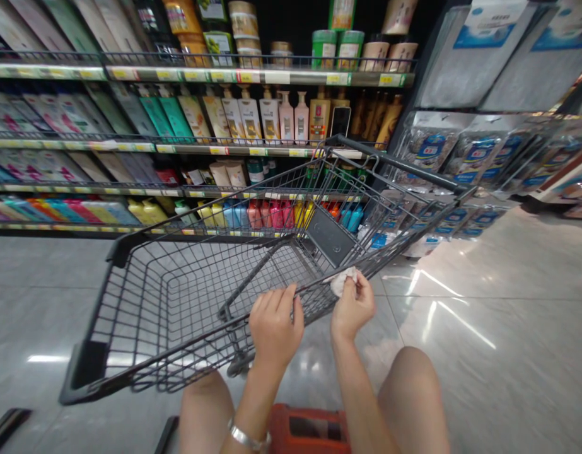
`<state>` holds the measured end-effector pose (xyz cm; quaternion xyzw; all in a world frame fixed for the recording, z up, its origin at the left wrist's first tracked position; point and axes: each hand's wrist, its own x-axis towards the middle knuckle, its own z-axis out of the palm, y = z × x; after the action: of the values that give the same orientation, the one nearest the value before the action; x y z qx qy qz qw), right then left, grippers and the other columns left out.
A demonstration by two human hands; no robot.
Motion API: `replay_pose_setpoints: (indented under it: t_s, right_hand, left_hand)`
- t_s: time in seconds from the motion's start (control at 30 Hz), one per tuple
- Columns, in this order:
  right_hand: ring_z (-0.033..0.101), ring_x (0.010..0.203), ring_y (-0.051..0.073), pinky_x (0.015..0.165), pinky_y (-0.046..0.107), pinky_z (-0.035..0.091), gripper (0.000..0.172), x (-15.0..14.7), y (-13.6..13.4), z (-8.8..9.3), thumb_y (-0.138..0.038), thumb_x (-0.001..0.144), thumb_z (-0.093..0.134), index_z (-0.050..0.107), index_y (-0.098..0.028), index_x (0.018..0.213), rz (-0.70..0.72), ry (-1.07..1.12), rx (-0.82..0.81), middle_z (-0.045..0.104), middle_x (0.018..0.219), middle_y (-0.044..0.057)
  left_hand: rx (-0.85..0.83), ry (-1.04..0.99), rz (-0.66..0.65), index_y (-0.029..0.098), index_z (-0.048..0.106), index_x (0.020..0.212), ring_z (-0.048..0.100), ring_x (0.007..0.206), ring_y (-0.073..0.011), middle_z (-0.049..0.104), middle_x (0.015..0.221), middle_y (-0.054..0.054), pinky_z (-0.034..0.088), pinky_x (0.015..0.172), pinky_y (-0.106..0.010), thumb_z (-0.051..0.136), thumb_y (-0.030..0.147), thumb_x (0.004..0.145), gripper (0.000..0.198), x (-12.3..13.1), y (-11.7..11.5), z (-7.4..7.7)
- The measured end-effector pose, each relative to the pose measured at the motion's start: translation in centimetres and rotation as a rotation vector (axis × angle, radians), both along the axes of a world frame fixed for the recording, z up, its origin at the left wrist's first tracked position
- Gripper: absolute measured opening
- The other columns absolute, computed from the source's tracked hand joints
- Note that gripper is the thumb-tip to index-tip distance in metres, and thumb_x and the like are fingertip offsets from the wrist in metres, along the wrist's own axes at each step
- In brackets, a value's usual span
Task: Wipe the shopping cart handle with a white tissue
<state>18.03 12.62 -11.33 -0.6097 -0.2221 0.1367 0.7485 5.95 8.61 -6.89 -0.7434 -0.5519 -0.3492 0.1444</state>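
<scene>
A dark grey wire shopping cart [186,268] stands side-on before me, its basket showing no goods. My left hand [275,325] is closed around the near top rim of the basket. Just to its right, my right hand [353,306] pinches a crumpled white wipe [342,282] against that same rim. The cart's push handle [420,170] is at the upper right, with a grey plastic seat flap [332,238] below it.
Shelves [200,149] of shampoo bottles and jars run along behind the cart. Packaged goods [432,151] hang at the right. An orange-red plastic object [309,432] sits between my knees, over a shiny grey tiled floor [508,353].
</scene>
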Motion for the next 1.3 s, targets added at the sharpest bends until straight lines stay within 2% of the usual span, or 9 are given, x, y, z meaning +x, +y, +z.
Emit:
replay_pose_setpoints:
  t_s: [0.17,0.27,0.33,0.5,0.6,0.83,1.0,1.1,1.3]
  right_hand:
    - [0.057,0.103,0.022,0.092,0.040,0.045,0.029,-0.2,-1.0,-0.2,-0.029,0.091,0.045,0.066,-0.013,0.102,0.044,-0.398,-0.011,0.059,0.106,0.015]
    - [0.050,0.115,0.024,0.096,0.043,0.042,0.033,-0.3,-1.9,0.0,-0.031,0.091,0.045,0.060,-0.012,0.114,0.164,-0.542,-0.049,0.050,0.121,0.018]
    - [0.047,0.118,0.024,0.098,0.043,0.041,0.035,-0.2,-2.3,0.1,-0.033,0.089,0.050,0.057,-0.013,0.118,0.233,-0.586,-0.091,0.047,0.125,0.017]
    - [0.055,0.095,0.020,0.087,0.036,0.045,0.017,0.4,-1.9,0.1,-0.027,0.084,0.056,0.062,-0.017,0.097,0.182,-0.628,-0.125,0.054,0.099,0.009]
    - [0.055,0.088,0.018,0.080,0.033,0.046,0.008,0.6,-1.5,0.0,-0.023,0.083,0.055,0.061,-0.018,0.086,0.138,-0.649,-0.119,0.053,0.095,0.007]
    - [0.054,0.086,0.017,0.077,0.030,0.046,0.005,0.0,-1.6,-1.4,-0.017,0.081,0.054,0.058,-0.018,0.083,0.108,-0.602,-0.037,0.052,0.092,0.006]
    - [0.056,0.082,0.016,0.076,0.030,0.045,0.007,-0.5,-2.1,-3.1,-0.015,0.078,0.053,0.059,-0.018,0.079,0.214,-0.503,-0.043,0.056,0.085,0.004]
    - [0.057,0.083,0.016,0.076,0.029,0.045,0.007,-0.6,-2.5,-2.1,-0.018,0.079,0.055,0.061,-0.017,0.081,0.223,-0.437,-0.014,0.059,0.086,0.004]
    - [0.057,0.087,0.014,0.079,0.028,0.045,0.007,-1.7,-3.2,2.1,-0.016,0.081,0.057,0.060,-0.018,0.086,0.208,-0.407,0.078,0.057,0.093,0.004]
  left_hand:
    - [0.009,-0.011,0.020,0.015,0.062,0.096,0.056,0.071,-0.0197,0.066,0.076,-0.004,0.041,0.069,-0.034,0.052,0.020,0.085,0.016,0.2,0.1,-0.1]
    - [0.009,-0.015,0.019,0.014,0.062,0.097,0.056,0.072,-0.0201,0.066,0.077,-0.004,0.041,0.069,-0.034,0.052,0.020,0.084,0.017,0.2,0.0,0.0]
    - [0.001,-0.019,0.011,0.014,0.062,0.098,0.056,0.072,-0.0203,0.067,0.078,-0.005,0.041,0.069,-0.034,0.052,0.020,0.084,0.018,0.3,0.0,0.1]
    - [-0.017,-0.026,0.018,0.015,0.062,0.097,0.056,0.072,-0.0212,0.067,0.078,-0.005,0.040,0.070,-0.035,0.053,0.021,0.083,0.017,0.4,0.0,0.1]
    - [-0.014,-0.029,0.023,0.015,0.062,0.097,0.056,0.072,-0.0214,0.067,0.078,-0.005,0.040,0.069,-0.035,0.054,0.021,0.083,0.017,0.5,0.0,0.0]
    - [0.013,-0.005,0.027,0.015,0.062,0.095,0.056,0.071,-0.0214,0.066,0.076,-0.005,0.040,0.068,-0.035,0.054,0.020,0.082,0.016,0.4,0.1,-0.2]
    - [0.029,0.007,0.025,0.015,0.062,0.095,0.056,0.071,-0.0212,0.066,0.075,-0.004,0.041,0.068,-0.035,0.053,0.018,0.082,0.016,0.3,0.1,-0.3]
    - [0.033,0.008,0.019,0.014,0.062,0.096,0.056,0.071,-0.0210,0.066,0.075,-0.005,0.041,0.068,-0.035,0.053,0.018,0.082,0.017,0.3,0.1,-0.3]
    - [0.016,0.011,0.024,0.016,0.062,0.097,0.057,0.072,-0.0204,0.066,0.077,-0.005,0.041,0.069,-0.034,0.052,0.018,0.082,0.018,0.3,0.0,-0.1]
